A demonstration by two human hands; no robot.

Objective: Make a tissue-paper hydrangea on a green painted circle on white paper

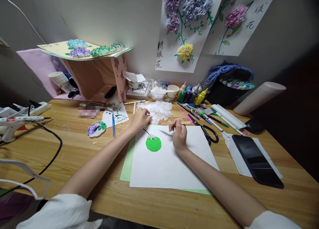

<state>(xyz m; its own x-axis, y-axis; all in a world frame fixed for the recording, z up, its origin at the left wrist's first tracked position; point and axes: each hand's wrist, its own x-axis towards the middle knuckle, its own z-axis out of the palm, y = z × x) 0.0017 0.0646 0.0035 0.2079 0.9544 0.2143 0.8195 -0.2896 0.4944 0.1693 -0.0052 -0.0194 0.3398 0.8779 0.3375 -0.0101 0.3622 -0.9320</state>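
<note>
My left hand (141, 119) rests at the back left corner of the white paper (171, 169), its bent fingers closed at the edge of the crumpled white tissue (160, 110). Over the right part of the paper is my right hand (179, 134), raised with its fingers closed in a pinch; what they hold, if anything, is too small to make out. A flat green round patch (153, 144) lies on the paper, with a bit of white tissue at its top and a dark curved line leading up from it. Behind my right hand lies a thin wooden stick (185, 122).
Black scissors (210, 134), several pens and brushes, and a phone (258, 159) lie to the right. Paint bottles (200, 97) and a bowl (158, 94) stand at the back. On the left are a paint palette (96, 129), a glue gun (15, 124) and its cable.
</note>
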